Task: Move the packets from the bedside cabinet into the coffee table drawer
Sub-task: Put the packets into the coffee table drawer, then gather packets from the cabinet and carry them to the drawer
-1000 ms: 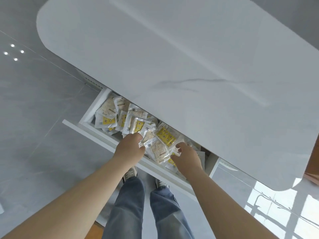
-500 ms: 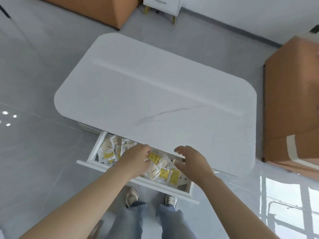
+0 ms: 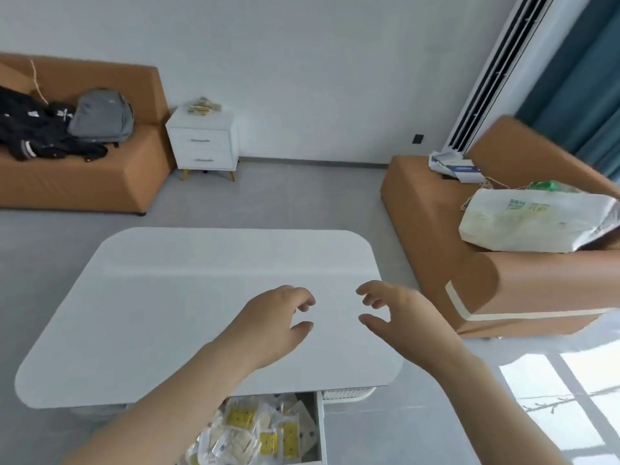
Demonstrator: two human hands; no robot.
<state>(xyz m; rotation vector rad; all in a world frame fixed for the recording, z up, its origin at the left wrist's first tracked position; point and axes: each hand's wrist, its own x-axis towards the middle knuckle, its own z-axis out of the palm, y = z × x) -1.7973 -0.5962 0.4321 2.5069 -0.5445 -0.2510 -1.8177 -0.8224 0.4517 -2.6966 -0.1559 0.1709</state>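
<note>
The coffee table drawer [image 3: 321, 427] stands open at the bottom of the view, filled with several clear and yellow packets [image 3: 265, 431]. My left hand [image 3: 271, 320] and my right hand [image 3: 399, 317] hover over the white coffee table [image 3: 167, 297], fingers loosely curled and holding nothing. My left forearm hides part of the drawer. Across the room, a small pile of packets [image 3: 203, 105] lies on top of the white bedside cabinet [image 3: 203, 142].
An orange sofa [image 3: 84, 169] with a grey backpack [image 3: 102, 115] and black clothes sits at the far left. Another orange sofa [image 3: 503, 270] on the right carries a white plastic bag [image 3: 533, 219] and papers. Grey floor lies between the coffee table and the cabinet.
Both hands have left the packets in the drawer and risen above the tabletop. The view has lifted from the drawer to the room, bringing the bedside cabinet into sight.
</note>
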